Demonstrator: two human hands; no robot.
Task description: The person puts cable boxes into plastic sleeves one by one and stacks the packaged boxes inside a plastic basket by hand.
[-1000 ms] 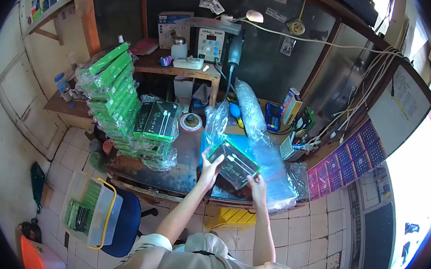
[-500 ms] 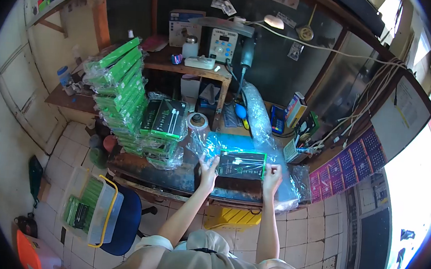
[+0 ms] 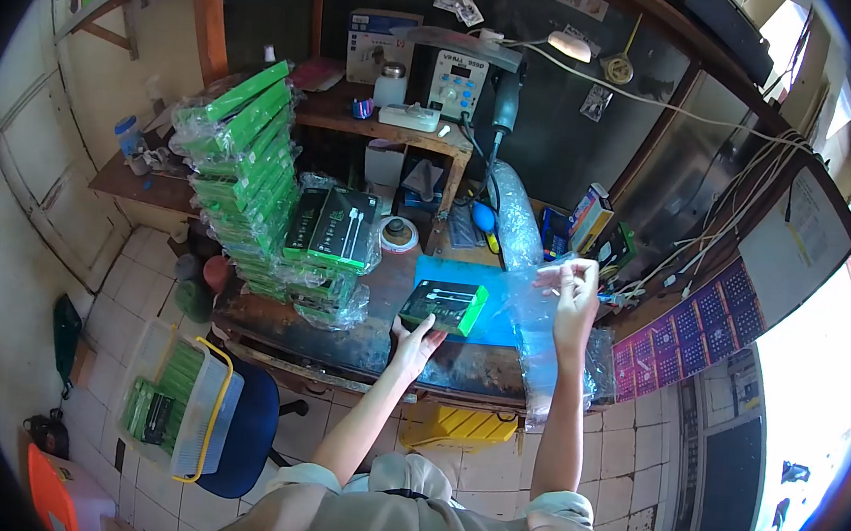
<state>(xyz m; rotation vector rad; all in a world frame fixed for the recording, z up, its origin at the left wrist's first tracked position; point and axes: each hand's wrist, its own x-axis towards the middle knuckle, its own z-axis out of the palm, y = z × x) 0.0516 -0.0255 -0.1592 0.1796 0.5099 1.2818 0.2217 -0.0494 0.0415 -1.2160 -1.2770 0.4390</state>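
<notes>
A black box with green edges (image 3: pixel 444 306) is held by my left hand (image 3: pixel 415 347), whose fingers and thumb grip its lower left corner. The box is tilted over a blue mat (image 3: pixel 496 320) on the workbench. To the right, my right hand (image 3: pixel 573 296) is raised and closed in a pinch on clear plastic wrap (image 3: pixel 538 347), which hangs down below it. A long roll of bubble wrap (image 3: pixel 518 213) lies behind the mat. Left of the box, more black and green boxes (image 3: pixel 339 225) lie in a wrapped pile.
A tall stack of plastic-wrapped green boxes (image 3: pixel 244 174) stands at the left of the bench. Behind are a round dispenser (image 3: pixel 399 234), a small shelf (image 3: pixel 386 130) and a soldering station (image 3: pixel 456 85). A clear bin (image 3: pixel 174 401) sits on a blue chair (image 3: pixel 246 431).
The box has moved left and is now in my left hand alone. My right hand has let go of it, risen to the right and taken hold of the plastic wrap.
</notes>
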